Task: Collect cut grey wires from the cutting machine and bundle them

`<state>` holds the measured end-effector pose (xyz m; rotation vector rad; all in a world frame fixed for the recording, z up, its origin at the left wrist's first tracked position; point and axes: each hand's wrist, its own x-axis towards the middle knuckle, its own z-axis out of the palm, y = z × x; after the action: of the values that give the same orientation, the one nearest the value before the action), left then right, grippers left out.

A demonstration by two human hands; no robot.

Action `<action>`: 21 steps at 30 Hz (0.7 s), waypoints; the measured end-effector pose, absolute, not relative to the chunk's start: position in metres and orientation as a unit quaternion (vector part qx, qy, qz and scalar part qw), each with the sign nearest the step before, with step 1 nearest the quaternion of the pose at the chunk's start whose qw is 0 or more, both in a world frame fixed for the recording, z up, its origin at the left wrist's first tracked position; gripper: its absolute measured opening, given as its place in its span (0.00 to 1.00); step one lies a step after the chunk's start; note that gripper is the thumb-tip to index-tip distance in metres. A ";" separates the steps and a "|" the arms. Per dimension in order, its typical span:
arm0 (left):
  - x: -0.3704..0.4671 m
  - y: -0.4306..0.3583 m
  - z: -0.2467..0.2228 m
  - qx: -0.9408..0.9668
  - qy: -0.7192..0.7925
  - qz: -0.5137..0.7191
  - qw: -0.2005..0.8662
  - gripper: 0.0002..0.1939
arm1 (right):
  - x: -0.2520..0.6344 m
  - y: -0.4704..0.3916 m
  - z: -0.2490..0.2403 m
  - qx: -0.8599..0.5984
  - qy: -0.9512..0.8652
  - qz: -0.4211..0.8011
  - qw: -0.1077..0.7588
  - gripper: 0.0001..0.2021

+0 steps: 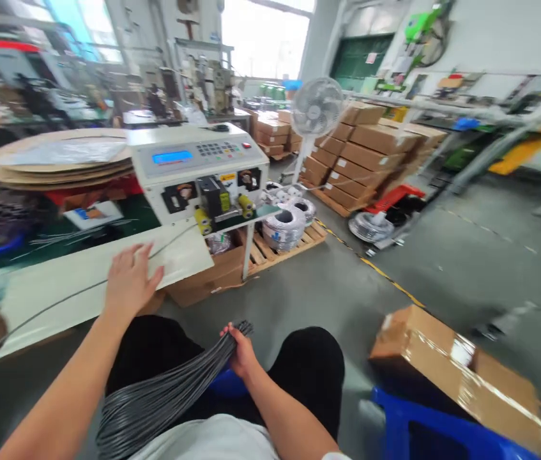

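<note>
From my end I see the right hand [242,351] clasped around a grey wire bundle [169,393] near one gathered end, the rest fanning back across the lap [152,342]. The left hand [130,278] reaches out unclenched, fingers parted, over a single wire [76,293] on the cream board [54,276] before the white machine [197,161]; blur leaves me unsure whether it touches that wire.

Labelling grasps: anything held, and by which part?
Right hand holds the grey cable bundle near its far end; left hand is open over a single cable.
</note>
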<state>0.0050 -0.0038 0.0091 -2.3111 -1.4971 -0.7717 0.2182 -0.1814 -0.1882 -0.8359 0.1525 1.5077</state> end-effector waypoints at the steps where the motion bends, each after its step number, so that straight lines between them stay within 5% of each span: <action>1: 0.004 0.008 0.011 -0.794 -0.535 -0.250 0.142 0.33 | 0.219 -0.181 -0.189 -0.380 0.066 0.661 0.644 0.18; 5: 0.001 0.036 0.005 -0.789 -0.577 -0.189 0.099 0.33 | 0.224 -0.181 -0.190 -0.402 0.047 0.664 0.629 0.19; 10: -0.001 0.035 -0.001 -0.791 -0.578 -0.187 0.073 0.22 | 0.224 -0.184 -0.191 -0.413 0.035 0.655 0.632 0.20; 21: -0.017 0.028 0.005 -0.810 -0.546 -0.181 0.114 0.16 | 0.225 -0.183 -0.184 -0.422 0.011 0.659 0.623 0.18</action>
<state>-0.0171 0.0278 0.0053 -2.3752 -1.6028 -0.5308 0.2247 -0.1829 -0.1838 -0.9694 0.0262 1.5132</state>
